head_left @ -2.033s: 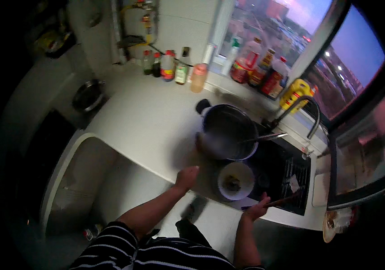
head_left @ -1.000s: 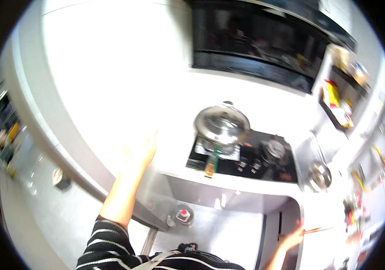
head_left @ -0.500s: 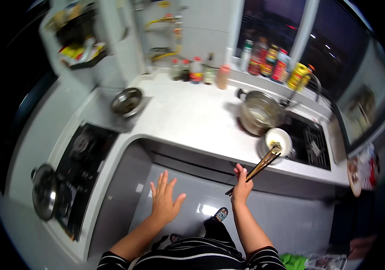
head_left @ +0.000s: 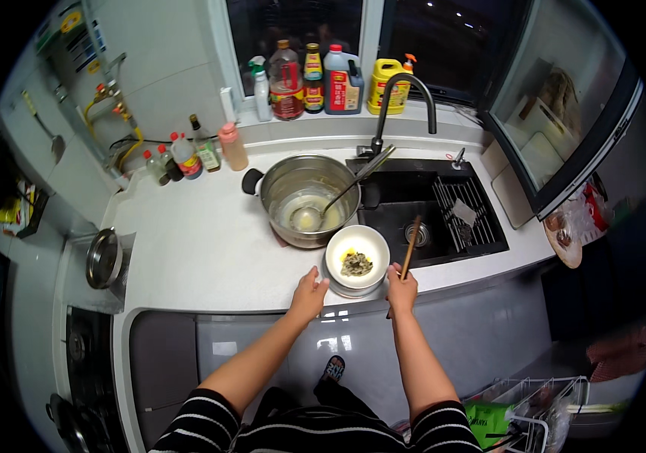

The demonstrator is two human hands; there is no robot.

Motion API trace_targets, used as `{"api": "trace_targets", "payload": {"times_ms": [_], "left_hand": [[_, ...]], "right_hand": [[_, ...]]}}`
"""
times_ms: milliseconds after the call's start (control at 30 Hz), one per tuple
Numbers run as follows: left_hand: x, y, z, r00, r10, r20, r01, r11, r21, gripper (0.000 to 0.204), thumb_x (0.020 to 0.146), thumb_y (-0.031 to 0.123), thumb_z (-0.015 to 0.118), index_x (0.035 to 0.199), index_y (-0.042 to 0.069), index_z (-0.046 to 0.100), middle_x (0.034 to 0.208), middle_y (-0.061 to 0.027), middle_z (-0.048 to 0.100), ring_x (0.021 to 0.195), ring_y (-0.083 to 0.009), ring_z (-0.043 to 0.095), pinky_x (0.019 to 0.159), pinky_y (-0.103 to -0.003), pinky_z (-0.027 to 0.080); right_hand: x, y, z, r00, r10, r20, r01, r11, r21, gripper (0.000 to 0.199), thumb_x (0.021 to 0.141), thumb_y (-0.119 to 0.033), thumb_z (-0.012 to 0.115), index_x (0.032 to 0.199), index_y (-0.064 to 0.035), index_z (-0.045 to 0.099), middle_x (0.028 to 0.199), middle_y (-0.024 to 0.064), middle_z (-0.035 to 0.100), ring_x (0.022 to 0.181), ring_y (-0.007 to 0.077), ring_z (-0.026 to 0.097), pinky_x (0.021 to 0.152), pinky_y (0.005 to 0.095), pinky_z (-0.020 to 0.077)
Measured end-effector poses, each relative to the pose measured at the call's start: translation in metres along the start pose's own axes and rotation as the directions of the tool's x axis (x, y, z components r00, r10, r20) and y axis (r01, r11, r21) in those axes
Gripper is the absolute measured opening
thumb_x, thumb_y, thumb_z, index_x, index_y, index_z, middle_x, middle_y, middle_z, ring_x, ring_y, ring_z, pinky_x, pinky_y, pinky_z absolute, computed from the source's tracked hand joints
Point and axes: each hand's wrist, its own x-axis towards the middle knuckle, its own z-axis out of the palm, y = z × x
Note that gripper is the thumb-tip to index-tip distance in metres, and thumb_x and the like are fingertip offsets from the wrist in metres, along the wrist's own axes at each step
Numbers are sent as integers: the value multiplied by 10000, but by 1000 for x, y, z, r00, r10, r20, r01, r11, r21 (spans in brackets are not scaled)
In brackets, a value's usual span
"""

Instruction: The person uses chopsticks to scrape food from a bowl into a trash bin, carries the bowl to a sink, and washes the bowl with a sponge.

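Note:
A white bowl (head_left: pixel 376 245) sits near the counter's front edge, with dark, grey-flecked food and some yellow liquid in it. It seems to rest on a metal dish, mostly hidden beneath it. My left hand (head_left: pixel 309 296) is open at the bowl's left, thumb apart from the fingers, close to the rim. On the other side, my right hand (head_left: pixel 402 289) grips wooden chopsticks (head_left: pixel 411 248) that point up and away, beside the bowl. Behind the bowl stands a large steel pot (head_left: pixel 272 198) with pale liquid, a ladle (head_left: pixel 358 178) leaning in it.
A black sink (head_left: pixel 391 208) with a faucet (head_left: pixel 432 113) and a drying rack (head_left: pixel 465 204) lies right of the pot. Bottles (head_left: pixel 187 155) line the back left. An open window sash (head_left: pixel 557 181) juts in at right. The stove (head_left: pixel 85 362) is at far left.
My view has swung right, toward the sink. Both hands have come to the bowl's sides, and the chopsticks have left the bowl's inside, now pointing away past its right side.

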Motion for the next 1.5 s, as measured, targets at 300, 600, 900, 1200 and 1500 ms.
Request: {"api": "trace_targets", "payload": {"times_ms": [300,600,900,1200,1500], "left_hand": [[70,-15,25,988,-18,151,31,996,-87,530,918,160,469,1399,51,273,1283,-125,460,1114,-185,460,951,-289,352],[62,-27,25,958,242,156,-243,970,-18,634,893,118,512,1415,6,171,1409,-144,280,1251,-209,333,1024,-295,277],[38,37,6,880,372,296,-341,928,-152,717,861,150,538,1409,-32,112,1416,-253,226,1330,-322,226,1066,-374,207],[9,109,18,773,392,499,-38,814,-580,811,824,-60,462,1435,84,-51,1426,-150,239,1289,-229,304,1051,-352,263],[-16,117,82,527,211,823,484,722,-495,703,796,-22,535,1384,94,166,1306,-134,373,1215,-226,400,1023,-372,351]], "right_hand": [[5,-21,13,994,-93,60,106,950,-293,294,764,-238,647,991,-51,653,767,185,634,788,342,621,753,365,477],[2,-1,31,969,-220,-116,171,928,-331,255,760,-154,607,978,-31,654,899,181,613,815,327,602,750,383,475],[-11,-6,26,964,48,-260,8,977,211,209,815,-121,592,966,15,642,591,5,538,444,98,469,429,250,390],[-68,-78,-27,933,214,-291,2,801,598,343,825,-126,627,1130,26,580,633,-6,550,394,42,410,359,194,324],[-134,-66,-135,762,-147,-631,193,981,5,334,772,-157,700,1054,3,618,932,50,612,694,117,571,565,227,458]]}}
